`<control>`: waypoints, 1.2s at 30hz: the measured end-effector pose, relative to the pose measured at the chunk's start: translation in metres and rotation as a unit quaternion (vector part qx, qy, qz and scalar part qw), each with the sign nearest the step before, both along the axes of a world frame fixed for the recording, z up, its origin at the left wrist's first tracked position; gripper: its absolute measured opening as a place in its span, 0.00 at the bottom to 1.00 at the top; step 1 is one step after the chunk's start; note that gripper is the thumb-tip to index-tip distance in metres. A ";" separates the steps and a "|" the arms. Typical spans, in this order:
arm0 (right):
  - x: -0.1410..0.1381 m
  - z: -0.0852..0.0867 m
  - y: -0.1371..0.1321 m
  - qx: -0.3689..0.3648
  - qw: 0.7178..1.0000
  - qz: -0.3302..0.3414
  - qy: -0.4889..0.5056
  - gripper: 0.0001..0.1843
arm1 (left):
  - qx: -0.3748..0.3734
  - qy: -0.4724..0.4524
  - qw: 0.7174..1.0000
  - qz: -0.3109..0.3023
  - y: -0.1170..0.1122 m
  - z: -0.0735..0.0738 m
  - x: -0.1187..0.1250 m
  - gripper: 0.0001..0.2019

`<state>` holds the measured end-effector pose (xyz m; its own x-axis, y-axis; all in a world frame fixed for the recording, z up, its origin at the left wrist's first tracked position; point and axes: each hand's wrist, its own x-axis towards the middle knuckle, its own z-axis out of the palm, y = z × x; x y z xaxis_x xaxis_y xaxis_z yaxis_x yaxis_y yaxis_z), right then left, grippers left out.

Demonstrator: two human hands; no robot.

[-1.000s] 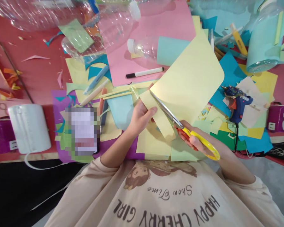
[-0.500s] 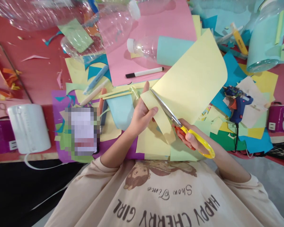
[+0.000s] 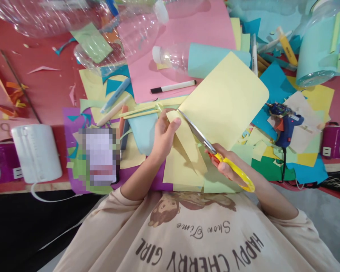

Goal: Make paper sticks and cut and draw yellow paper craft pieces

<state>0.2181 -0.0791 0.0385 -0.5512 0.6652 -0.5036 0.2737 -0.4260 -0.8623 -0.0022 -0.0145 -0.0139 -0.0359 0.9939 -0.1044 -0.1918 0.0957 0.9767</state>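
At the left edge of the red tabletop [image 3: 42, 88], a purple box [image 3: 1, 160] stands partly behind a white rounded case [image 3: 36, 153]. Next, a phone-like device [image 3: 102, 156], its screen blurred, lies over green and purple paper; beyond it are a blue marker [image 3: 115, 95], a cream marker [image 3: 113, 110] and, farther off, a clear bottle [image 3: 136, 32] on its side. A light-blue paper piece [image 3: 143, 132] lies just beside the left hand [image 3: 164, 136], which pinches a pale yellow strip [image 3: 187, 141], thumb uppermost. A white pen with a black cap [image 3: 174, 87] rests on pink paper [image 3: 175, 41] beyond this hand. The strip slants toward the wearer from the blade tips, alongside a pale yellow sheet [image 3: 226, 98] with one rounded corner. The sheet is in the middle of the view, raised at a slant in front of a turquoise-wrapped bottle [image 3: 209, 58]. The scissors [image 3: 208, 144] lie along the sheet's near-left edge, between it and the strip; the right hand [image 3: 226, 166] is closed about their yellow-and-red handles. Farther right, a blue glue gun [image 3: 285, 132] lies on paper scraps, and a second purple box [image 3: 336, 141] stands at the table's end.
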 end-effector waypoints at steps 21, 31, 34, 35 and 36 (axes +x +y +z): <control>-0.005 0.013 0.011 0.031 0.999 0.020 -0.019 0.31 | -0.017 0.011 0.999 0.049 0.002 0.005 -0.001 0.18; -0.007 0.014 0.011 0.037 0.999 0.021 -0.034 0.28 | -0.017 0.041 0.998 0.044 0.002 0.008 -0.003 0.18; -0.007 0.014 0.011 0.033 0.999 0.015 -0.033 0.29 | -0.022 0.034 0.998 0.044 0.002 0.007 -0.004 0.17; -0.007 0.014 0.010 0.033 0.999 0.015 -0.034 0.30 | -0.023 0.027 0.998 0.045 0.002 0.007 -0.004 0.16; -0.006 0.012 0.009 0.034 0.999 0.019 -0.034 0.31 | -0.024 0.019 0.999 0.045 0.002 0.007 -0.004 0.16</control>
<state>0.2117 -0.0699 0.0509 -0.5424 0.6785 -0.4954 0.3480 -0.3552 -0.8676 -0.0067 -0.0124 -0.0071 -0.1288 0.9803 -0.1497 -0.1655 0.1276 0.9779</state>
